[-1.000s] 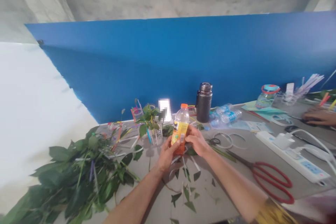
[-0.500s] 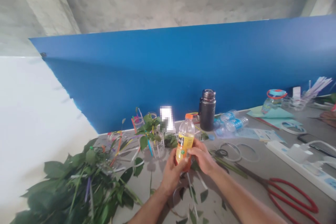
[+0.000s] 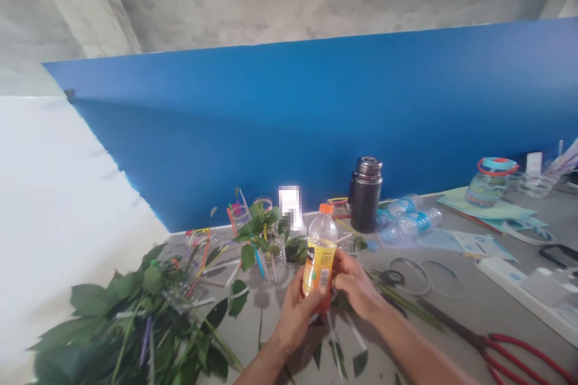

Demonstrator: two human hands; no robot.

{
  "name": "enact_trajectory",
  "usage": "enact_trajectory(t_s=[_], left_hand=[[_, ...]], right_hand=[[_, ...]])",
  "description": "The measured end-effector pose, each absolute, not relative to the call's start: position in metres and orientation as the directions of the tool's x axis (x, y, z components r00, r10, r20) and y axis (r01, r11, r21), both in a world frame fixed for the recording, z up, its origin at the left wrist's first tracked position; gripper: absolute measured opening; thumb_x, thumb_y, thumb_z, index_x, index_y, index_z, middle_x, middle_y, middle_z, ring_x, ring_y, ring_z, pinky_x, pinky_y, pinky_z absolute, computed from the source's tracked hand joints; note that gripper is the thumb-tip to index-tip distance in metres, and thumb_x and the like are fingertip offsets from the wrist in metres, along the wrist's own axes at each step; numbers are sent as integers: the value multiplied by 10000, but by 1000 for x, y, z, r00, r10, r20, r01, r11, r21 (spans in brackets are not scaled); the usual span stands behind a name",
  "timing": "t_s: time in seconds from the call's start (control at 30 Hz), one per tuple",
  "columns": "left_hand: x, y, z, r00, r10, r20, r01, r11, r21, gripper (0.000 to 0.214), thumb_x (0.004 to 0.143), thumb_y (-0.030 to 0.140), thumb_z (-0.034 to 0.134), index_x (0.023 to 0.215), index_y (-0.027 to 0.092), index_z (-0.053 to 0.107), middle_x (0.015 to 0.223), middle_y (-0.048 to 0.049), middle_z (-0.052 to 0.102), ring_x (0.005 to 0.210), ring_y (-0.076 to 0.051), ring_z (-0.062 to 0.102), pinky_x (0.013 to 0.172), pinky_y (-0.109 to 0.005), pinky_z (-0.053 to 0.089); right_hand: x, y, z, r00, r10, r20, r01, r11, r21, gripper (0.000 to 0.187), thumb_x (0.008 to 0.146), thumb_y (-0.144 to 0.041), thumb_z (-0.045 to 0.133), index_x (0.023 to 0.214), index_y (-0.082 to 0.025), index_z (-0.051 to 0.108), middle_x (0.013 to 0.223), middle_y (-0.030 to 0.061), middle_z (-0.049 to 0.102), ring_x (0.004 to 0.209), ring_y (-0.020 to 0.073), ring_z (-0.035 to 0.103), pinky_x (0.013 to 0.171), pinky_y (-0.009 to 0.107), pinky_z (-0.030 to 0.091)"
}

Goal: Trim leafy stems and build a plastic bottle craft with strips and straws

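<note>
A clear plastic drink bottle (image 3: pixel 322 252) with an orange cap, a yellow label and orange liquid low inside is held upright, slightly tilted. My left hand (image 3: pixel 294 310) wraps round its lower left side, the thumb across the front. My right hand (image 3: pixel 356 289) grips the right side, its thumb by the label's edge and its fingers partly hidden behind the bottle. Just left of the bottle, leafy stems (image 3: pixel 259 225) stand in a clear cup (image 3: pixel 273 261). Cut leaves (image 3: pixel 360 363) and white straws lie on the table below my hands.
A pile of leafy branches (image 3: pixel 108 325) covers the left. Behind stands a dark thermos (image 3: pixel 366 195), with empty plastic bottles (image 3: pixel 419 221) beside it. Red-handled scissors (image 3: pixel 510 349), a white power strip (image 3: pixel 524 286) and a lidded jar (image 3: pixel 487 183) are on the right. A blue partition (image 3: pixel 271 120) backs the table.
The bottle has turned a little, and a barcode now shows on its label. My right thumb has shifted towards the label's right edge. Objects on the right have moved rightward in view.
</note>
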State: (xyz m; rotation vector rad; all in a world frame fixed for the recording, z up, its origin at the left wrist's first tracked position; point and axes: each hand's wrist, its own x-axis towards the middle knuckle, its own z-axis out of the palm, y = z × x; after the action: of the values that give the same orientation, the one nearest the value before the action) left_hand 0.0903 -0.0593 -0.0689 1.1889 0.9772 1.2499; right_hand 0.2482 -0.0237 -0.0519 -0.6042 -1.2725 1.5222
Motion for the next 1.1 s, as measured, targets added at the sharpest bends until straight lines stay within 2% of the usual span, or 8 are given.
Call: enact_trajectory(t_s=[0.13,0.3,0.53,0.77,0.83,0.9,1.0,1.1], left_hand=[[90,-60,-73,139,990,-5,-270,43,962,506,745,596,808,1039,191,738,818,-50,654,691,-166,580,628,-285,501],[91,-60,-76,176,984,-17,-358,80,930,550,688,588,860,1042,177,768,926,-87,704,798,-195,622,745,-316,521],[91,-59,-71,152,986,64,-262,-22,965,590,686,550,872,1138,199,723,1098,-125,734,1011,-294,664,902,-407,518],[87,-57,-66,167,982,86,-157,-60,986,531,738,556,823,1112,191,724,1016,-103,720,900,-238,644,800,-336,506],[87,-59,-66,191,979,67,-157,-37,987,521,735,560,825,1082,184,728,965,-92,710,845,-214,628,761,-314,494],[88,-62,-65,213,975,61,-153,-28,988,554,714,565,841,1087,171,727,942,-90,704,824,-205,617,751,-309,489],[90,-65,-62,201,976,81,-131,-55,990,605,702,568,850,1135,167,717,985,-103,714,870,-221,625,794,-328,497],[91,-66,-59,126,988,93,-127,-77,989,595,695,576,849,1122,184,713,986,-93,718,881,-228,630,816,-345,508]], right_hand=[[249,-22,-55,-389,892,230,-391,66,-918,548,645,-173,593,1181,-230,691,1069,51,742,960,273,671,889,397,522],[246,-22,-62,-351,903,246,-408,89,-909,421,722,-267,659,1138,-215,708,1030,61,746,916,272,670,834,382,522],[242,-29,-54,-263,938,225,-338,129,-932,441,673,-181,634,1103,-233,720,945,33,741,896,272,669,807,377,522],[247,-25,-51,-289,911,294,-258,221,-940,486,673,-118,554,1092,-291,731,966,29,749,837,272,672,742,386,518],[254,-16,-53,-199,913,356,-98,343,-934,433,666,-122,545,1017,-268,750,918,37,753,833,274,674,777,396,523],[267,-6,-52,-57,907,417,212,420,-883,299,682,-155,569,895,-234,763,825,47,747,774,262,665,751,377,512],[297,4,-39,50,908,417,468,348,-812,228,817,-271,557,875,-221,772,841,57,776,802,245,694,759,333,498],[329,4,-18,115,942,314,686,154,-711,248,868,-319,550,866,-229,782,822,49,784,724,216,679,668,294,448]])
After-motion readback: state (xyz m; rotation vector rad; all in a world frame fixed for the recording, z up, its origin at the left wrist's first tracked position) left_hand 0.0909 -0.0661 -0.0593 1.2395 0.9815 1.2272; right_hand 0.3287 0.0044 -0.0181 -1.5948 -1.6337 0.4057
